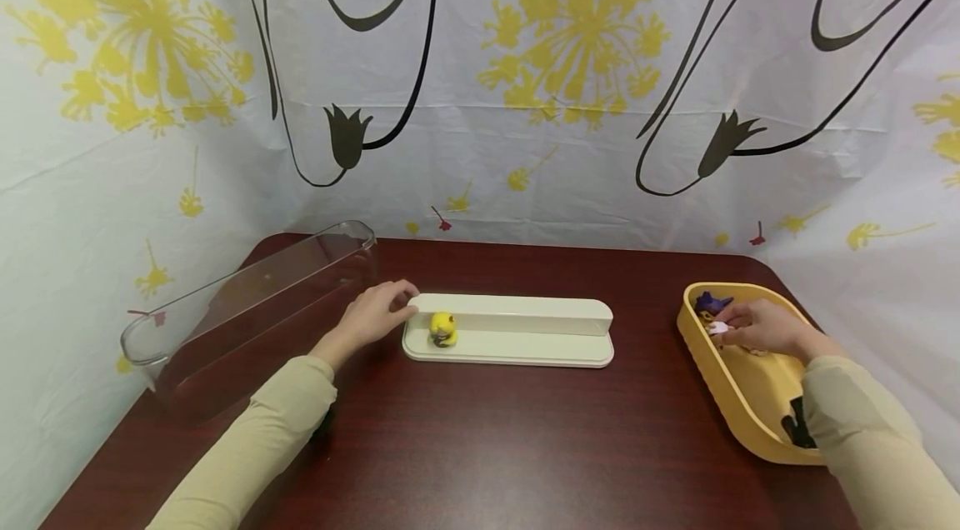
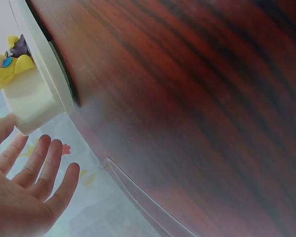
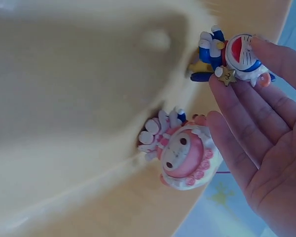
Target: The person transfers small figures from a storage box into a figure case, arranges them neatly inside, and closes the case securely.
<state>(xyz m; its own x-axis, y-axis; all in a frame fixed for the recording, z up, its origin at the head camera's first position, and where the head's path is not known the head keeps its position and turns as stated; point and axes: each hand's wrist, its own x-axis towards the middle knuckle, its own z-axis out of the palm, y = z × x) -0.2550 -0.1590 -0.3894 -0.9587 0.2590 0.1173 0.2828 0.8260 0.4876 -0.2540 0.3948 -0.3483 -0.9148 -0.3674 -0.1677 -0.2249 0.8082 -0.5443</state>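
My left hand is at the left end of a cream two-level display stand, its thumb and fingertips right at the raised back step. In the left wrist view those fingers are spread and loosely bent. A small yellow figurine stands on the stand's lower level, near that hand. Over the far end of a yellow tray, my right hand pinches a blue-and-white cat figurine with a gold star. Beside it in the tray sits a pink figurine in a white bonnet.
At the left lies a long clear plastic cover, slanting along the table. Within the tray, a purple piece is at the far end and a black object at the near end. Patterned white sheeting hangs behind the table.
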